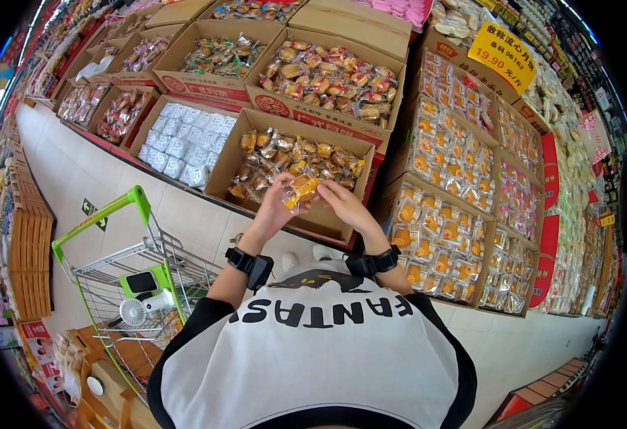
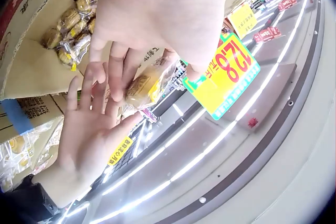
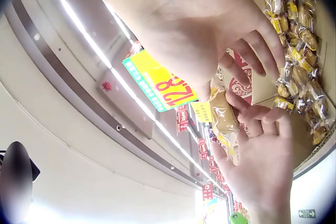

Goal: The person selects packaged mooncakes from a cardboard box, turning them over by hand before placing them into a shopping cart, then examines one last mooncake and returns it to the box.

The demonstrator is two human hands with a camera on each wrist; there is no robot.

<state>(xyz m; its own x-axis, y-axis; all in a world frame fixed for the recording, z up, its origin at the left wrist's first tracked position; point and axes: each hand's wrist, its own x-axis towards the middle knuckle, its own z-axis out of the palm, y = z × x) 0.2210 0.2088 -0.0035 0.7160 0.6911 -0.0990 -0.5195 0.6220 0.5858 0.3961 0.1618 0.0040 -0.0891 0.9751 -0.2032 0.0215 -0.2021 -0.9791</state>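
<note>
A golden-brown mooncake in a clear wrapper with yellow print (image 1: 302, 189) is held up between both hands, above an open cardboard box (image 1: 217, 168) of similar wrapped mooncakes (image 1: 274, 151). The left hand (image 1: 276, 209) grips it from one side, thumb and fingers at the wrapper. From the opposite side the right hand (image 1: 347, 207) pinches the wrapper's end, its fingertips close to the left ones. In the left wrist view the mooncake (image 2: 144, 88) sits between the two palms. The right wrist view shows its flat brown face (image 3: 224, 113) through the film.
White-wrapped packets (image 1: 185, 139) fill the box to the left, and a larger mooncake box (image 1: 327, 79) stands behind. Stacked boxes of orange-coloured packs (image 1: 438, 236) rise on the right under a yellow price sign (image 1: 498, 53). A green-handled shopping cart (image 1: 142, 204) stands at the left, holding a small white fan (image 1: 133, 312).
</note>
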